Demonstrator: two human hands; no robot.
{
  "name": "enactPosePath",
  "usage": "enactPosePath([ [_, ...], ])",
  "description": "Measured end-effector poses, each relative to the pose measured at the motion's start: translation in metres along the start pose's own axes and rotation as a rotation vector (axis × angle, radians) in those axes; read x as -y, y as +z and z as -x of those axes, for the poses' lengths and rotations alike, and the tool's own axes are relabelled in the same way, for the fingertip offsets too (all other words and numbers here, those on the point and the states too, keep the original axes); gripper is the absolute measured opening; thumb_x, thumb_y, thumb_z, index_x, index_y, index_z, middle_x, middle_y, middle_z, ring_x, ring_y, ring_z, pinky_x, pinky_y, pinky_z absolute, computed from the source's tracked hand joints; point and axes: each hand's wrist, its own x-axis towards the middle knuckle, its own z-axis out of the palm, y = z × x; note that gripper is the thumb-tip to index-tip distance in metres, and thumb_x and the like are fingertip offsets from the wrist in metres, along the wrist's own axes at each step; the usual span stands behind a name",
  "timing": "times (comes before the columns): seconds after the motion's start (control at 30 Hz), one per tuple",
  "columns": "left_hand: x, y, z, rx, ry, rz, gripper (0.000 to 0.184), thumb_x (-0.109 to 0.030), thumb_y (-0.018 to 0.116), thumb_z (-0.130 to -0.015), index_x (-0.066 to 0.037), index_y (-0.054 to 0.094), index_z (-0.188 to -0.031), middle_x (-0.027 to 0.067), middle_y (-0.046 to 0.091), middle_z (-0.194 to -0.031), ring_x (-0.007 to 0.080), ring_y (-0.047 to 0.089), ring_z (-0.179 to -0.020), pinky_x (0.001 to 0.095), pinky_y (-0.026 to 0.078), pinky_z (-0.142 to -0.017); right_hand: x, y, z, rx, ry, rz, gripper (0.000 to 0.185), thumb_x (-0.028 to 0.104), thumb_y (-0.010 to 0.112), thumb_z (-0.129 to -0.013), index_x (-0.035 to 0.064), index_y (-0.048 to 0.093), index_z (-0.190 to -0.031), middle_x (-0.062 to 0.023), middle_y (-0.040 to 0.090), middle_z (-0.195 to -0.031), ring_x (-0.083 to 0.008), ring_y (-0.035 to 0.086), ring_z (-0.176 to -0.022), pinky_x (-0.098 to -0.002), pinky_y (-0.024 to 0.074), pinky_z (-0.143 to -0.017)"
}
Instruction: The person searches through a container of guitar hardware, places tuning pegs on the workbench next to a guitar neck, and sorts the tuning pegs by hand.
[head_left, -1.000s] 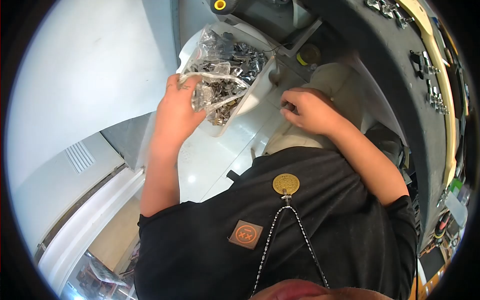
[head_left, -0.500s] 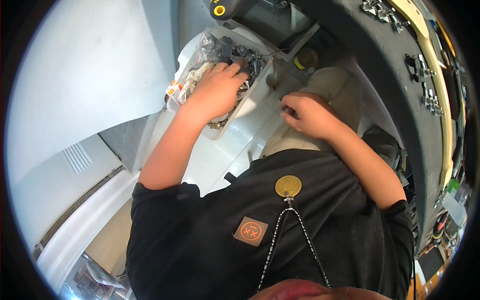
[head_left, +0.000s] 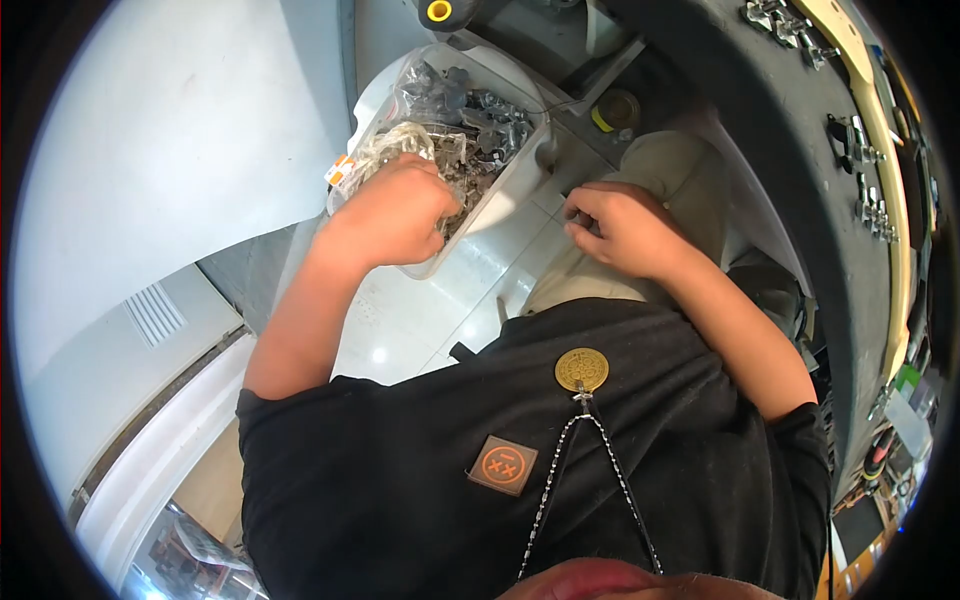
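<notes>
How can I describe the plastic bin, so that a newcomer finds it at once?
From the big white panel at left, go right to the pale bin where the left hand reaches in. Unlike the black object with a yellow ring just beyond, it has whitish walls and holds many small metal parts and clear plastic bags.

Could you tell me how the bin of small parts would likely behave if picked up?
The bin would probably keep its shape, as its walls stand upright. It may be heavy for its size, given the many metallic-looking parts inside. Those parts lie jumbled, so they might shift if it tilts.
</notes>
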Motion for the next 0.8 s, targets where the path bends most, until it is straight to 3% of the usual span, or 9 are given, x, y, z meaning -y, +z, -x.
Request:
enactPosePath([
  [0.1,0.002,0.005,-0.013,0.094,-0.059,-0.086,0.023,-0.007,0.07,-0.082,-0.003,0.083,-0.1,0.0148,0.073,-0.077,0.038,0.07,-0.095,0.0477,0.051,-0.109,0.001,0.001,-0.001,-0.002,0.009,0.004,0.017,0.012,0.078,-0.097,-0.0005,0.072,-0.107,-0.0167,0.074,-0.094,-0.0332,0.075,-0.086,-0.0443,0.0585,-0.077],
  [0.2,-0.005,0.027,-0.029,-0.104,-0.243,-0.088,0.016,-0.013,0.07,-0.09,-0.005,0.083,-0.094,0.0128,0.073,-0.084,0.0391,0.07,-0.103,0.0526,0.048,-0.109,0.002,0.001,-0.002,-0.016,0.011,0.002,0.018,0.012,0.078,-0.097,-0.0005,0.072,-0.107,-0.0167,0.074,-0.094,-0.0328,0.075,-0.086,-0.0441,0.0584,-0.077],
  [0.3,0.005,0.057,-0.034,-0.235,-0.218,-0.326,0.016,-0.019,0.077,-0.091,-0.008,0.086,-0.098,0.0118,0.073,-0.112,0.0383,0.064,-0.122,0.0594,0.045,-0.111,0.0,0.001,0.001,-0.019,-0.003,0.025,0.018,0.012,0.078,-0.097,-0.0003,0.072,-0.108,-0.0167,0.074,-0.094,-0.0326,0.075,-0.086,-0.0438,0.0584,-0.077],
  [0.4,-0.022,0.018,-0.028,-0.029,-0.495,-0.512,0.03,-0.02,0.085,-0.085,-0.015,0.087,-0.114,0.0107,0.062,-0.141,0.034,0.056,-0.138,0.0651,0.041,-0.112,-0.002,0.001,0.002,-0.022,0.001,0.032,0.018,0.012,0.078,-0.096,0.0,0.072,-0.108,-0.0164,0.074,-0.094,-0.0325,0.075,-0.086,-0.0436,0.0586,-0.077],
  [0.5,-0.018,0.002,-0.006,-0.096,-0.497,-0.341,0.045,-0.019,0.091,-0.078,-0.019,0.087,-0.122,0.0105,0.057,-0.147,0.0331,0.053,-0.142,0.0636,0.041,-0.114,0.002,0.0,0.002,-0.013,0.03,0.006,0.018,0.014,0.077,-0.097,0.0013,0.072,-0.108,-0.016,0.075,-0.095,-0.0343,0.074,-0.088,-0.0452,0.058,-0.079],
  [0.63,-0.007,0.014,0.004,-0.262,-0.444,-0.283,0.048,-0.014,0.09,-0.074,-0.019,0.087,-0.121,0.0097,0.059,-0.148,0.033,0.055,-0.14,0.0601,0.044,-0.113,0.004,-0.001,0.0,0.004,0.058,-0.039,0.018,0.018,0.076,-0.097,0.0031,0.071,-0.106,-0.0155,0.076,-0.096,-0.0379,0.073,-0.092,-0.0485,0.0569,-0.082],
  [0.8,-0.007,0.011,0.01,-0.214,-0.421,-0.191,0.05,-0.003,0.085,-0.073,-0.014,0.081,-0.122,0.0112,0.058,-0.147,0.0358,0.054,-0.141,0.0576,0.044,-0.115,-0.001,0.001,0.001,0.005,0.039,-0.016,0.017,0.015,0.077,-0.097,0.0018,0.072,-0.107,-0.0153,0.075,-0.096,-0.0353,0.074,-0.091,-0.0461,0.0576,-0.08],
])
